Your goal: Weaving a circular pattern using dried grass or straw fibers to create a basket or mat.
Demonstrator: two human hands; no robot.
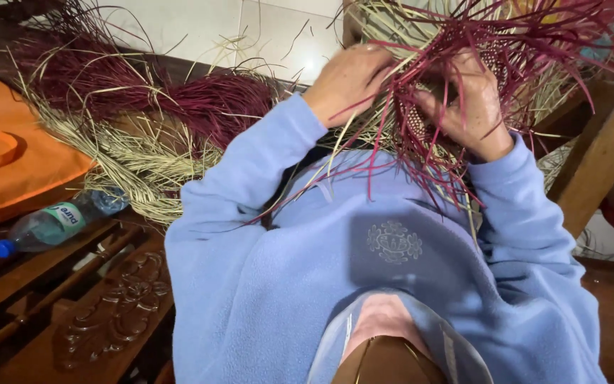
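Note:
My left hand (348, 77) and my right hand (469, 107) are raised in front of my chest, both buried in a half-woven straw piece (416, 122) of dark red and pale natural strands. The left hand's fingers pinch several strands at the piece's left edge. On the right side of the woven patch, the right hand's fingers curl around it and hold strands against it. Loose dark red strands (421, 167) hang down over my light blue fleece sleeves and chest. The fingertips are mostly hidden by the straw.
A large bundle of dark red and pale straw (143, 121) lies at the left. Beside it are an orange bag (8, 156) and a plastic water bottle (55, 222) on carved dark wooden furniture (108, 313). A wooden frame (598, 156) stands at the right, and white floor tiles (264, 28) show behind.

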